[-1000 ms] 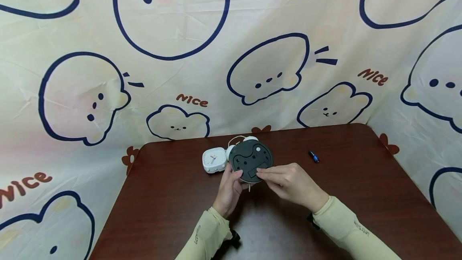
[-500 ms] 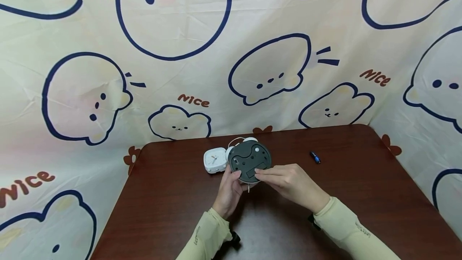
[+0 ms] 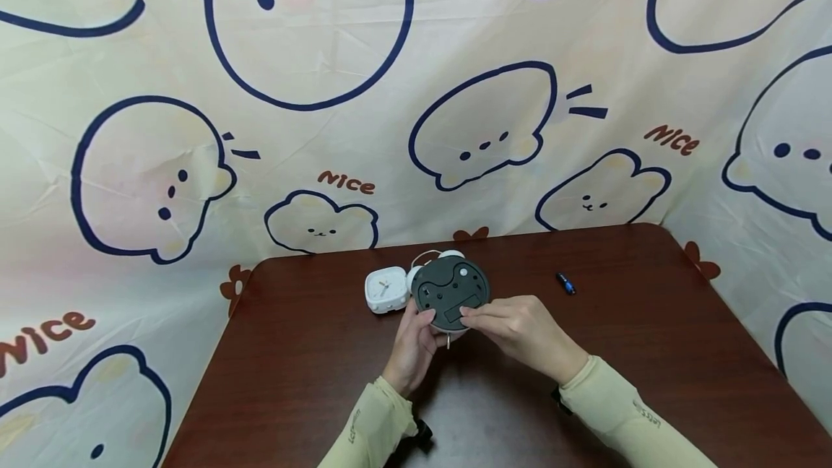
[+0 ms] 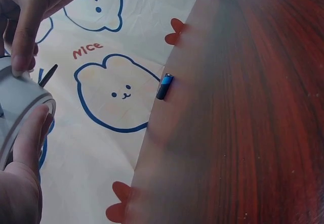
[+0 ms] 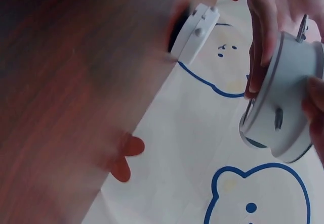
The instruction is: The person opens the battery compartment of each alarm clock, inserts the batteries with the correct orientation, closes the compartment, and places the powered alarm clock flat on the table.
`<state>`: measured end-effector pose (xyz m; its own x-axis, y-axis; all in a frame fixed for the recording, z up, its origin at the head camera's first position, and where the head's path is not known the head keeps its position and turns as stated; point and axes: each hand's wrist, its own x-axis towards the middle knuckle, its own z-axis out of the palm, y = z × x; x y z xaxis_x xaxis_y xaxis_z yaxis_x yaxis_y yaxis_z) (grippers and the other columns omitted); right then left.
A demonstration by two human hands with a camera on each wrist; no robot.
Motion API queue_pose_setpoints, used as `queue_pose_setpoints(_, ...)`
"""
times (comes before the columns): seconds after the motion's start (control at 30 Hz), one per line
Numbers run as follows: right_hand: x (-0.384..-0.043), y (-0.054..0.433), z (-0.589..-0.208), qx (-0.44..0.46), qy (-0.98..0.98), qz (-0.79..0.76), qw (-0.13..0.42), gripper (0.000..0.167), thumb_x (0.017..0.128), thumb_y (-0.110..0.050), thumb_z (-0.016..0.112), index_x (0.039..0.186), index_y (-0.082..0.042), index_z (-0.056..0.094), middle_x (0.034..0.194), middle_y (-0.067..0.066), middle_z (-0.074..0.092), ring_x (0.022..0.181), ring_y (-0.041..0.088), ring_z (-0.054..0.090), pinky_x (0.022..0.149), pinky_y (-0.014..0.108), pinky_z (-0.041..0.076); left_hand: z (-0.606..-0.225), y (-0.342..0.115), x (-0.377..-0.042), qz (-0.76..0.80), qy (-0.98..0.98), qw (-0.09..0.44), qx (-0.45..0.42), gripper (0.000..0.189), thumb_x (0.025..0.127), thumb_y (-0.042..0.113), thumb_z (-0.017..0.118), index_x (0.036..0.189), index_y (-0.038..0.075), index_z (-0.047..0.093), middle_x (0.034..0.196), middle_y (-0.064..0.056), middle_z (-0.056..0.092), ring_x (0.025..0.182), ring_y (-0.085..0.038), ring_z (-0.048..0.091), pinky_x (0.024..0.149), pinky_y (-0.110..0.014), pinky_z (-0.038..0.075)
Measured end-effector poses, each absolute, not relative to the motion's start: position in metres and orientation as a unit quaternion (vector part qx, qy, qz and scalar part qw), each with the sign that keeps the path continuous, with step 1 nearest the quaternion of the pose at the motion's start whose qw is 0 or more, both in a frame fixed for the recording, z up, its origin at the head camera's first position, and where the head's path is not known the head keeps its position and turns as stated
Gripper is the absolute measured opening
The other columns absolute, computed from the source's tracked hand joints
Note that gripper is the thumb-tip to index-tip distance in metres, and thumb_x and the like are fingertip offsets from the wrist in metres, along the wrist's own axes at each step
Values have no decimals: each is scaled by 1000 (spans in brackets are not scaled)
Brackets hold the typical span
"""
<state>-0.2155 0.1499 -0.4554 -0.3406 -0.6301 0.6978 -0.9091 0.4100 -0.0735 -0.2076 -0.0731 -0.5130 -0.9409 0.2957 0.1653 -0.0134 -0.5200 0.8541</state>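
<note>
A round twin-bell alarm clock point(image 3: 448, 287), white with a dark grey back, is held above the table with its back facing me. My left hand point(image 3: 412, 345) grips its lower left side, thumb on the back and fingers on the front side. At the lower right my right hand point(image 3: 520, 331) has its fingertips on the rectangular battery cover point(image 3: 462, 309), with the thumb against the rim. The white rim and a thin metal foot point(image 5: 279, 119) show in the right wrist view. Whether the cover has shifted is hidden by the fingertips.
A small white square clock point(image 3: 386, 289) stands on the dark brown table point(image 3: 312, 360), just left of the round one. A blue and black battery point(image 3: 565, 283) lies to the right. Behind the table hangs a cloth point(image 3: 364, 128) printed with cartoon animals.
Both hands keep almost the same hold on the alarm clock. The whole view shifts slightly with the head, and the right fingertips stay at the battery cover.
</note>
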Motion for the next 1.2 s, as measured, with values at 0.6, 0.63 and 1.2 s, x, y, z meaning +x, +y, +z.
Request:
queue_pose_setpoints(0.6,-218,148,-456,498,-778,181,337,45,69,1,93,110,-16,82,108,-3,80,75,7,73,59,18,55,-514,-76,-208,866,464,96,157,64,107,17,39,164,7,14,149,-12,54,113,-19,72,94,-41,60)
queue_pose_setpoints(0.63,-218,148,-456,497,-779,185,334,44,70,0,93,109,-16,82,107,-3,80,75,7,73,60,19,56,-514,-76,-208,866,465,97,158,65,107,18,40,164,7,13,149,-12,53,114,-19,71,95,-41,59)
queue_pose_setpoints(1.2,-217,148,-458,495,-790,158,326,47,75,-4,91,119,-14,79,116,1,77,84,11,75,73,25,62,-513,-76,-208,855,489,99,140,67,104,20,43,163,7,15,147,-10,54,114,-15,70,92,-36,60)
